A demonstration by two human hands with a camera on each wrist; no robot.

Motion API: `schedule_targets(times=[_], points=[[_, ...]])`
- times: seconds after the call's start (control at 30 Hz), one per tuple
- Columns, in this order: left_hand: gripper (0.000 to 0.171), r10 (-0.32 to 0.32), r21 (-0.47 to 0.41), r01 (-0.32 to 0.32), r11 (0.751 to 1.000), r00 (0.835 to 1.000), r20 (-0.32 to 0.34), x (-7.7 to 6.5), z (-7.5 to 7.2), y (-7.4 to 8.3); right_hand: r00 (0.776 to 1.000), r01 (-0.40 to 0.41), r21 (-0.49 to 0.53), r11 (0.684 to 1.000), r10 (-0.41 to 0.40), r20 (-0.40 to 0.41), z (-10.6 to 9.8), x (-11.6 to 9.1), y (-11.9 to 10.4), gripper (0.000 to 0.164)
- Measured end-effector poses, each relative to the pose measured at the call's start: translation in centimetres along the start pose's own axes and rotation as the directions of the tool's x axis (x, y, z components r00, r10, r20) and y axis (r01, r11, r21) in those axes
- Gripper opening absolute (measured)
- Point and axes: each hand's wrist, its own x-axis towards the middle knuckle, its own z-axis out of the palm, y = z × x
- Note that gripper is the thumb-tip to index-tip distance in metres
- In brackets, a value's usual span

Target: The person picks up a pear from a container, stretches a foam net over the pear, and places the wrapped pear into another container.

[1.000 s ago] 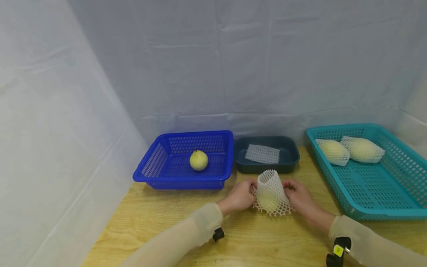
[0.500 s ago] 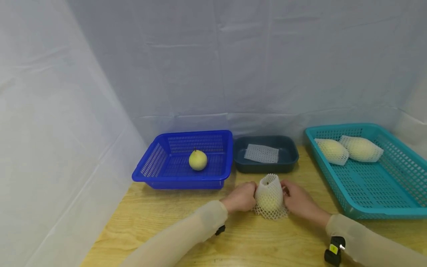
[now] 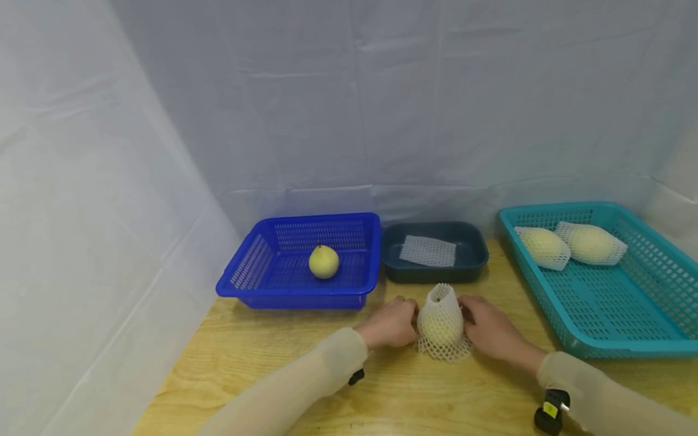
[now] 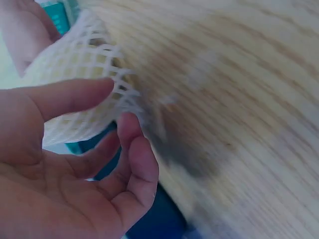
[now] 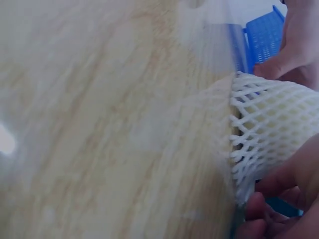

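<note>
Beside the netted pear (image 3: 440,327), left grip (image 3: 391,323) loosely spread, right grip (image 3: 491,329) I cannot tell; yellow label (image 3: 550,410) unreadable.

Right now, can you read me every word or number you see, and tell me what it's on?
Nothing can be read.
Small yellow label on the black wrist-worn device by the right beige sleeve: too small and blurred.
White mesh foam net, blue plastic basket, turquoise plastic basket, dark rectangular tray: no lettering shows.
</note>
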Motion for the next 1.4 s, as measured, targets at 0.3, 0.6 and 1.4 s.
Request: schedule_targets(times=[0.3, 0.6, 1.4], points=[[0.084, 0.087, -0.289, -0.080, 0.954, 0.996, 0.013, -0.4, -0.8, 0.5, 0.987, 0.029, 0.210, 0.977, -0.062, 0.149, -1.6, -0.4, -0.8, 0.069], [0.071, 0.150, -0.374, -0.149, 0.916, 0.988, -0.026, 0.5, 0.5, 0.4, 0.958, 0.005, 0.353, 0.936, -0.106, 0.267, -1.5, -0.3, -1.0, 0.087], [0.078, 0.063, -0.514, -0.133, 0.848, 0.987, -0.151, 0.2, 0.2, 0.9, 0.989, 0.075, 0.452, 0.889, -0.126, 0.083, -1.1, 0.0, -1.1, 0.093]])
